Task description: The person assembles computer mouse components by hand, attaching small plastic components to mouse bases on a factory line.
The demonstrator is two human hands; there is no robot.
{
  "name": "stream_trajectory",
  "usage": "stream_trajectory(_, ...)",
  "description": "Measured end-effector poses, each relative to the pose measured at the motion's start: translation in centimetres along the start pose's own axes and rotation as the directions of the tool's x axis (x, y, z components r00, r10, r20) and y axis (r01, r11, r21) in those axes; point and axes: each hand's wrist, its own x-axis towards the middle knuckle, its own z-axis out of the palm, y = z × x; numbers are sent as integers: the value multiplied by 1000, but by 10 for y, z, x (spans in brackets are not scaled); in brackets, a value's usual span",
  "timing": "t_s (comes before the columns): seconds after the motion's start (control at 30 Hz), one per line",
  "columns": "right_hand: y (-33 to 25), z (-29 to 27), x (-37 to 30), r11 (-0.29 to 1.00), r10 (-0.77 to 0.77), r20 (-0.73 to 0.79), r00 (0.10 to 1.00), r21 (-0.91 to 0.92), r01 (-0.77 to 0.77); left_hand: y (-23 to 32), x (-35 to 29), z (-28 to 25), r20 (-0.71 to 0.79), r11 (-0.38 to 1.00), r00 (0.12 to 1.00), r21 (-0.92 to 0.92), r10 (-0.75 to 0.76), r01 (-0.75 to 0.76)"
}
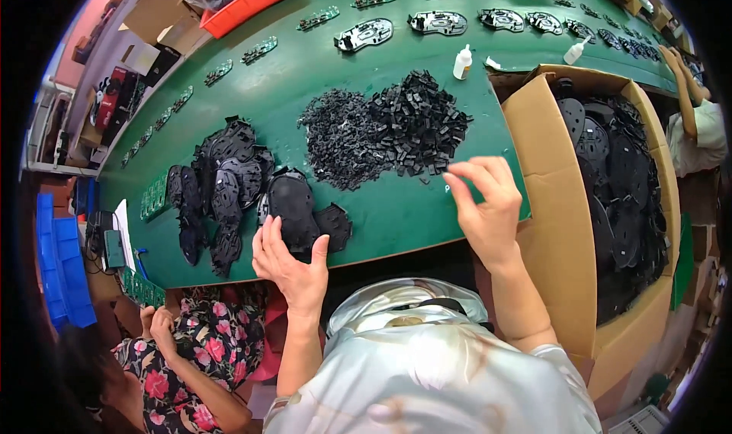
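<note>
While our left hand (293, 260) is pressing a black shell (292, 208) flat with spread fingers, our right hand (488, 205) is pinching beside the clip pile (418, 121), the carton (549, 228) sitting mostly full.

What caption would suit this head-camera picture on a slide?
Left hand rests on a black plastic shell; right hand reaches toward a heap of small black parts on a green table.

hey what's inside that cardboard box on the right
The cardboard box holds a heap of flat black plastic shells, piled to the rim. Whatever lies beneath the top layers is covered.
</note>
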Motion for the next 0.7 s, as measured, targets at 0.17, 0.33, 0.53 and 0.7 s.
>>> stream_trajectory(0.17, 16, 40, 26, 998, -51, 50, 997, -44, 54, 4, 11, 0, 40, 992, 998, -113, -49, 54)
stream_trajectory(0.33, 17, 60, 33, 987, -22, 143, 989, -157, 45, -8, 17, -6, 75, 991, 997, -129, -15, 25)
stream_trajectory(0.53, 11, 60, 37, 977, -7, 197, 980, -206, 48, -23, 31, -17, 60, 957, 997, -289, 52, -32)
stream_trajectory(0.7, -7, 47, 45, 991, 105, 170, 980, -98, -89, -35, 65, -35, 23, 903, 998, -428, 50, -35)
